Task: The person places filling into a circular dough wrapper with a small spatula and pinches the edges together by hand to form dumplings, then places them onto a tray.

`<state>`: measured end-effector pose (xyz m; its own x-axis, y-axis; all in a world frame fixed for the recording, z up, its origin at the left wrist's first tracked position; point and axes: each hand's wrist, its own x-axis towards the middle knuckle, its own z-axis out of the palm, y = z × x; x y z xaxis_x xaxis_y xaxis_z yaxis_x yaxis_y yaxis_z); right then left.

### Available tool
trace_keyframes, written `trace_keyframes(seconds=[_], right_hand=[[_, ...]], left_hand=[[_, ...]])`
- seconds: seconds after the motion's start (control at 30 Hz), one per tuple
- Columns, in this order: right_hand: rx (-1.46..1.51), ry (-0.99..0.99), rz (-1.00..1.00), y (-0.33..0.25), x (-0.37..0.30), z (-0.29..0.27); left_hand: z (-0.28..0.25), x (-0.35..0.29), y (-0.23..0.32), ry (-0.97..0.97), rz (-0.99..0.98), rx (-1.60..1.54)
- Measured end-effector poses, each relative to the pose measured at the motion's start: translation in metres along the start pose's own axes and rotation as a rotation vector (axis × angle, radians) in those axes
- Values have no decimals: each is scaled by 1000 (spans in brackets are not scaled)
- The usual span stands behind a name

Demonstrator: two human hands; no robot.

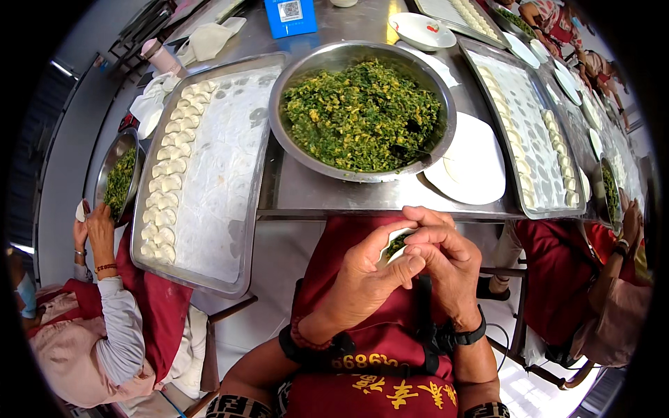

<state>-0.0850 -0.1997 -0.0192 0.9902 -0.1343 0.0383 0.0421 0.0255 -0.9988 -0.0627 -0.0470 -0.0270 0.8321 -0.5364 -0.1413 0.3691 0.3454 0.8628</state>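
Observation:
Above my lap, just off the table's front edge, both hands close round one dumpling (395, 245). Its white wrapper is partly folded, with green filling showing in the gap. My left hand (366, 279) cups it from the left, thumb along the near side. My right hand (449, 261) pinches the wrapper's edge from the right, fingers bent over it. In front of my hands stands a large steel bowl (277, 132) heaped with chopped green and yellow filling (359, 115). Right of the bowl lies a white round plate (474, 164) with what looks like a wrapper on it.
A metal tray (223, 188) with rows of dumplings stands left, jutting over the table edge; another tray (536, 139) stands right. A blue stand (290, 17) and a white bowl (421, 31) are farther back. Co-workers sit close on both sides, one hand (100, 226) holding a wrapper.

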Motion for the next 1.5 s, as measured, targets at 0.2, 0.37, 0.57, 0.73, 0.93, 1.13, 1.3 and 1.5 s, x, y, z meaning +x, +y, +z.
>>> trace_keyframes(seconds=[0.2, 0.37, 0.57, 0.73, 0.93, 1.13, 1.3, 1.5], right_hand=[[26, 6, 54, -1, 2, 0], [100, -22, 52, 1, 6, 1], [351, 66, 144, -4, 3, 3], [486, 32, 279, -2, -2, 6], [518, 83, 238, -5, -3, 14], [548, 134, 138, 0, -5, 18], [653, 108, 148, -3, -3, 16], [504, 29, 85, 6, -2, 9]], left_hand=[[6, 1, 1, 52, 46, 121], [3, 2, -2, 72, 61, 121], [-6, 3, -5, 101, 163, -37], [-4, 4, -8, 90, 344, -37], [-3, 3, -9, 87, 365, -17], [1, 3, -8, 65, 401, 52], [1, 1, -6, 78, 394, 74], [3, 0, -5, 77, 385, 111]])
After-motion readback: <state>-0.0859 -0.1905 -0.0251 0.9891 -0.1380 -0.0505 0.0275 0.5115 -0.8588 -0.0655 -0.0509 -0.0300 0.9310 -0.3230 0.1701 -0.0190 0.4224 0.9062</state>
